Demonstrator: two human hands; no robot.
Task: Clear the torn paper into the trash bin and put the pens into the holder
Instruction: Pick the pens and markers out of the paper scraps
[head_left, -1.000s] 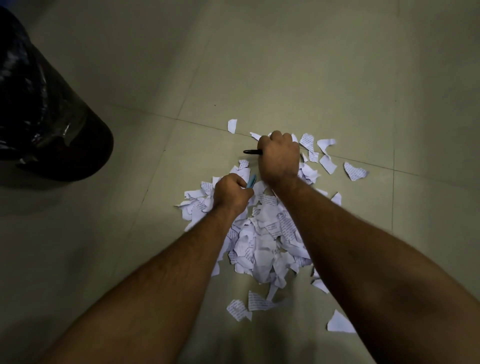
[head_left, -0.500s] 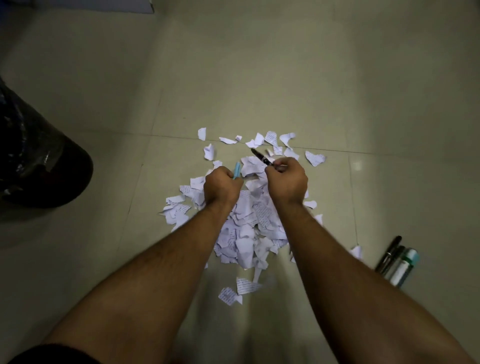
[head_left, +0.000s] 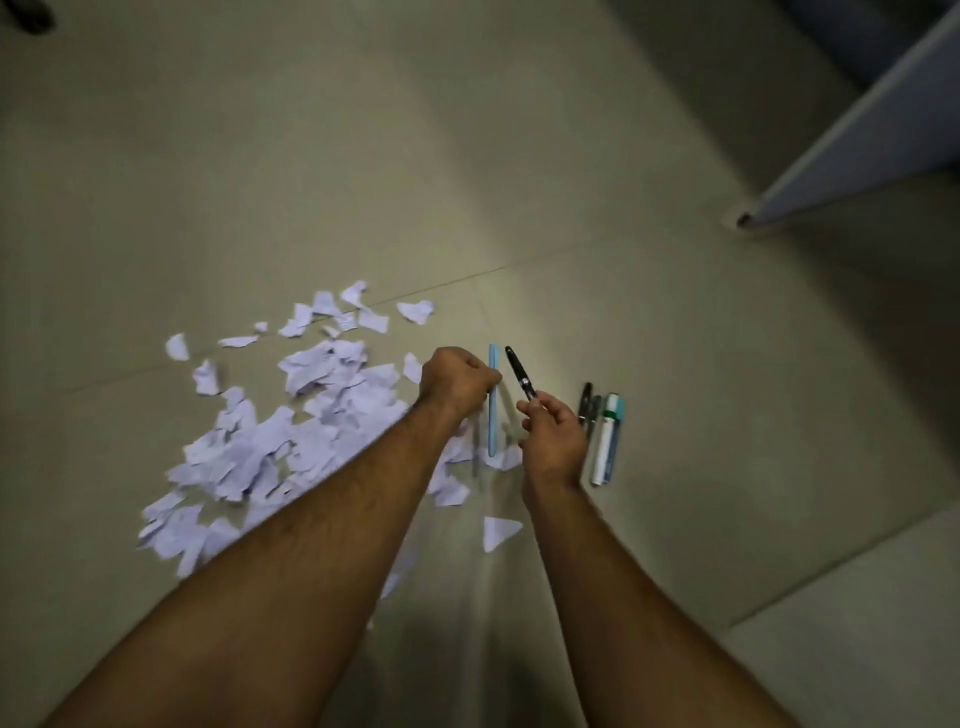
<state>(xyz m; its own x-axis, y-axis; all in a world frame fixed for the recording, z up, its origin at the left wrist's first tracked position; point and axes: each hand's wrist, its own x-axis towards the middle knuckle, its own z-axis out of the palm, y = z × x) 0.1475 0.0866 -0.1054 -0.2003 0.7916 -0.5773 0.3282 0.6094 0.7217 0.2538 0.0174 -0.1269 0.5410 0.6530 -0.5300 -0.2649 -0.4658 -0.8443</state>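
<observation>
Both hands are busy with a pen each. A light blue pen (head_left: 493, 405) is gripped in the left hand (head_left: 457, 382), fingers curled tight into a fist around its upper part, and it's held pretty much upright, lower end down near a paper scrap by the floor. A black pen (head_left: 520, 372) is pinched in the right hand (head_left: 553, 431) between thumb and fingertips at its lower end, with the rest tilted up and a bit to the left, so the two pens are seen just beside each other, apart.

The bit that probably matters for what's next: more pens (head_left: 588, 410) and a white marker (head_left: 607, 447) are lying on the floor (head_left: 727, 364) just to the right of the right hand, long axes running roughly away from the person and parallel to each other, touching or nearly so. That hand is clearly the nearer one, but it's already occupied, so a free finger or a regrip would likely be needed.

No holder or bin can be made out in this view, so which way the pens have to travel can't be told. The torn paper (head_left: 291, 431) is spread in a heap on the floor to the left of the left arm, with a few strays near the wrists, so that part looks not yet dealt with.
</observation>
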